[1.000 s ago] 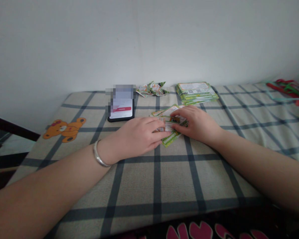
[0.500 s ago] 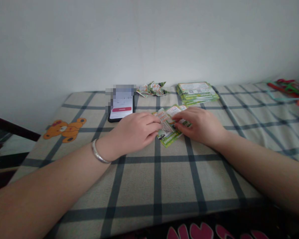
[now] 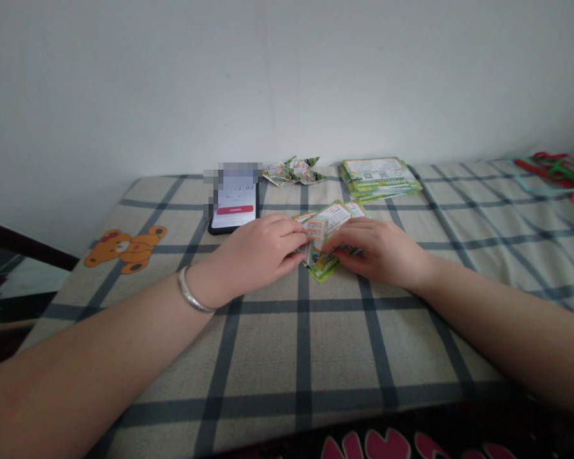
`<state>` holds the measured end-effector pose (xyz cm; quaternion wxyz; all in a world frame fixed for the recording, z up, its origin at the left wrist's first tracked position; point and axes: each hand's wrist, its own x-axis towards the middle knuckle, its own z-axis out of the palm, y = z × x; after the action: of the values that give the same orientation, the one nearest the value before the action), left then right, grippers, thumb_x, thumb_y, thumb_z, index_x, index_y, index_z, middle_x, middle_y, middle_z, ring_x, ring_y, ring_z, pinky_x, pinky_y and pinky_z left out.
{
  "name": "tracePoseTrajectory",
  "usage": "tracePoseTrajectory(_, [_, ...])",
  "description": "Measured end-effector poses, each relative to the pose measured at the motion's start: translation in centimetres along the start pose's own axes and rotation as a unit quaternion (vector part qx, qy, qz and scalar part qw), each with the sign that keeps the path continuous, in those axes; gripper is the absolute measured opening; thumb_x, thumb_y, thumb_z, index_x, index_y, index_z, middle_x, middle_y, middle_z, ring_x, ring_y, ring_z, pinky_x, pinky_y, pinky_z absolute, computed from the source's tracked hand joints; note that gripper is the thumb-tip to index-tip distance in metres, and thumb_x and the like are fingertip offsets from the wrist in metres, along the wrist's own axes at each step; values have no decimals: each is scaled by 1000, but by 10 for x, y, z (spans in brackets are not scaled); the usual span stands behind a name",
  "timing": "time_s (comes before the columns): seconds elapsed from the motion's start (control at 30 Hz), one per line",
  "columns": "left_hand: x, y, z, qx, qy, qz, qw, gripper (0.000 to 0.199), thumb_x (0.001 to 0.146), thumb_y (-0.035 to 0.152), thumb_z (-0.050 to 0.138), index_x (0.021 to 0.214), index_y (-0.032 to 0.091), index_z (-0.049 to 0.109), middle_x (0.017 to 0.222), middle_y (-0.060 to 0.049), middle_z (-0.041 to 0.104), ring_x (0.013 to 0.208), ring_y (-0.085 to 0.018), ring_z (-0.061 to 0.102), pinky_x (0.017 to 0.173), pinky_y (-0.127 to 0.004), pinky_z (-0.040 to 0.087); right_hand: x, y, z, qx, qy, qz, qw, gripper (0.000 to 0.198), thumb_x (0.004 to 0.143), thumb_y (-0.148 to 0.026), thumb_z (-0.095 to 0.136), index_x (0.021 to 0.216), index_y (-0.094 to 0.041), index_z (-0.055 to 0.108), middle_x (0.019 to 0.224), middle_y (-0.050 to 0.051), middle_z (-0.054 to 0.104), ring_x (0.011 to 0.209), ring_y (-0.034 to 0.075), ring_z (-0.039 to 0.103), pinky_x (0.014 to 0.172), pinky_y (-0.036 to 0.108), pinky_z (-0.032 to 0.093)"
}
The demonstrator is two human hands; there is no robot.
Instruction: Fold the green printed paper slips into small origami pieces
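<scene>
- Clock set on the printed leaflets [image 3: 333, 218] under my fingers, twelve toward the wall. They lie on the checked cloth [image 3: 268, 363], ahead of me and between my hands, some overlapping.
- Left hand [image 3: 263, 255], nine o'clock side: thumb and forefinger drawn together, seemingly pinching the near-left edge of the leaflets. Silver bangle [image 3: 191, 292] on that wrist.
- Right hand [image 3: 375, 252], three o'clock side: fingers curled, forefinger tip down on the print, thumb tucked close below. Cannot tell whether the two tips nip paper between them.
- Handling, my judgement: very light, thin, bendy; takes a crease easily, tears if tugged. Print looks smooth, so a sheet may slide over the one beneath. Best held lightly by an edge or corner, fingertips flat.
- Lie: set askew to the checks. White panel slants up toward one o'clock; a green corner pokes out near six. Long axis seems to run seven to one, but my fingers cover too much to be sure. Which part is folded, cannot tell.
- Around: phone [image 3: 234, 222] at ten, folded paper pieces [image 3: 294, 171] at eleven, leaflet stack [image 3: 381, 182] at one, tangled ribbons [image 3: 557, 178] between two and three, bear picture [image 3: 127, 250] at nine.
</scene>
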<state>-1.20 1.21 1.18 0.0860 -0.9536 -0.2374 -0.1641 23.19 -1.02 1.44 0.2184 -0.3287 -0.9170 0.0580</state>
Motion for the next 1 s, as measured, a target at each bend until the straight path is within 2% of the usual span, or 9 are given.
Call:
tracePoseTrajectory(0.17, [-2, -4, 2, -56, -4, 22, 998, 30, 92, 30, 59, 116, 13, 65, 118, -10, 67, 113, -25, 59, 102, -43, 48, 1, 6, -1, -12, 26, 23, 999, 24, 82, -13, 60, 104, -19, 67, 101, 7, 72, 96, 22, 64, 86, 36, 50])
tracePoseTrajectory(0.27, [-3, -6, 2, -101, -18, 18, 995, 27, 91, 27, 60, 115, 16, 66, 119, -7, 67, 115, -22, 58, 104, -41, 47, 2, 10, -2, 4, 7, 0, 1000, 34, 78, -16, 66, 113, -18, 65, 114, 9, 70, 107, 23, 62, 97, 40, 47])
tracePoseTrajectory(0.43, [-2, -5, 1, -124, -19, 10, 992, 27, 89, 30, 64, 113, 17, 65, 120, -7, 67, 117, -21, 59, 104, -40, 47, 1, 13, -2, 11, -19, -18, 1000, 37, 80, -21, 66, 117, -17, 65, 130, 11, 63, 120, 24, 57, 107, 43, 40])
tracePoseTrajectory(0.6, [-2, 0, 0, -68, -15, 8, 998, 38, 86, 39, 67, 115, 15, 64, 123, -10, 65, 117, -26, 58, 104, -44, 46, 3, 13, -2, -8, -17, -20, 1000, 33, 82, -23, 65, 115, -17, 66, 119, 9, 68, 110, 24, 59, 101, 42, 43])
tracePoseTrajectory(0.7, [-2, 3, -1, -39, -6, -2, 999, 35, 87, 38, 66, 114, 16, 64, 124, -9, 64, 116, -27, 58, 102, -45, 47, 4, 13, -2, -30, -18, -23, 999, 26, 86, -25, 63, 110, -19, 69, 112, 8, 70, 103, 23, 61, 94, 40, 46])
tracePoseTrajectory(0.83, [-1, 5, -3, -35, -11, -26, 999, 30, 89, 39, 63, 110, 17, 64, 119, -9, 64, 111, -27, 59, 96, -45, 49, 2, 13, -4, -73, -18, -45, 996, 22, 91, -29, 60, 108, -21, 72, 107, 7, 71, 95, 22, 63, 86, 38, 47])
tracePoseTrajectory(1.0, [-1, 8, -4, -50, -19, -43, 998, 35, 89, 44, 61, 110, 16, 64, 111, -10, 63, 105, -26, 59, 91, -43, 51, 0, 9, -7, -151, -14, -91, 984, 24, 94, -30, 54, 109, -23, 72, 102, 6, 73, 92, 23, 61, 78, 37, 46])
